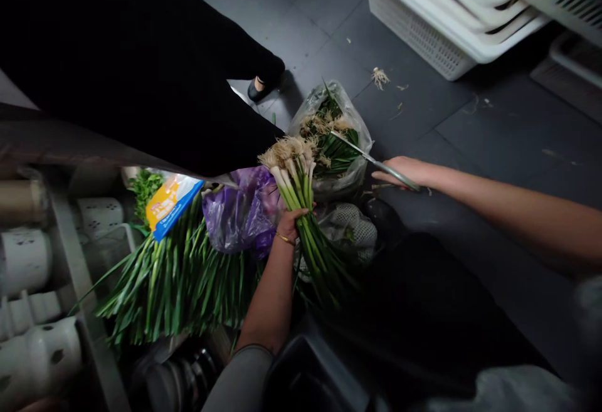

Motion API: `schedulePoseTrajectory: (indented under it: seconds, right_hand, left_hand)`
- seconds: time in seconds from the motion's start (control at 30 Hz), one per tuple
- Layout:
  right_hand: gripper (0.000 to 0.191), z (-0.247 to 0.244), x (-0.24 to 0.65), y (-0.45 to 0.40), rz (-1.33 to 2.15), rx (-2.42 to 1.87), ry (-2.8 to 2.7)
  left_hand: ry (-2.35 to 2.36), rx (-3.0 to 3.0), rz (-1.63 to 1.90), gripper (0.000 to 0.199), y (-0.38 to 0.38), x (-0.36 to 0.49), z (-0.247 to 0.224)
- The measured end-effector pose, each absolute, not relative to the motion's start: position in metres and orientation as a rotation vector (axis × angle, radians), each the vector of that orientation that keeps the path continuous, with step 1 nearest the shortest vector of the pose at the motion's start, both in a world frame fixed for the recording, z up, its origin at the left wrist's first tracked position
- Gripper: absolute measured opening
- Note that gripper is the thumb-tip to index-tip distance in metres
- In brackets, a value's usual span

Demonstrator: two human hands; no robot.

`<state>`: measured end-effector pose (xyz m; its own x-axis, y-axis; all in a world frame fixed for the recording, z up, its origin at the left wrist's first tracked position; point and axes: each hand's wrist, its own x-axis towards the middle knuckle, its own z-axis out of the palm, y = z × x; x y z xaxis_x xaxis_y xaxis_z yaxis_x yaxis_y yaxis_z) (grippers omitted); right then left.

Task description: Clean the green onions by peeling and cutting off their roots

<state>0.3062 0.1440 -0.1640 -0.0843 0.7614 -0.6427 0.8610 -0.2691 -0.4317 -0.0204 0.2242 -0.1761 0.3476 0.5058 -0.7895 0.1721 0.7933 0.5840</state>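
Note:
My left hand [290,222] is wrapped round a bunch of scallions [301,202], their white ends and tangled roots pointing up and away from me. To the right, my right hand [399,170] grips a pair of scissors [364,155]. The blades point up and left, over a clear plastic bag [360,123] on the floor. Cut-off roots [317,125] and green leaves lie inside that bag. Left of my left hand rests a purple plastic bag [239,211], on a large pile of more long green stalks [174,286].
Stacked white plastic baskets [423,29] stand at the upper right. A person in black trousers [188,73] stands close at the upper left. A metal shelf [84,274] with white containers is at the far left. Loose roots [379,78] lie on the tiled floor.

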Motion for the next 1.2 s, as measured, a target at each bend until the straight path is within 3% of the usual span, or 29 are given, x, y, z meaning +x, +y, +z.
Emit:
schedulePoseTrajectory:
  seconds: [0.17,0.5,0.87,0.97,1.1,1.2]
  right_hand:
    - [0.047,-0.149,0.298,0.141,-1.331,1.767,2.034]
    - [0.051,-0.135,0.298,0.144,-1.220,1.893,1.992]
    - [0.032,-0.155,0.280,0.142,-1.235,2.108,1.908]
    - [0.037,-0.174,0.252,0.123,-1.519,2.233,1.777]
    - [0.052,-0.190,0.235,0.115,-2.151,2.456,1.126]
    - [0.051,-0.182,0.255,0.127,-1.923,2.276,1.466]
  left_hand:
    - [1.189,0.636,0.217,0.049,0.224,-0.024,-0.173]
    - [1.121,0.607,0.131,0.047,0.223,-0.024,-0.175]
    - [1.118,0.588,0.167,0.049,0.221,-0.022,-0.174]
    - [1.197,0.644,0.347,0.049,0.217,-0.017,-0.177]
    - [1.249,0.743,0.514,0.047,0.212,-0.016,-0.176]
    - [1.334,0.765,0.519,0.042,0.211,-0.015,-0.176]
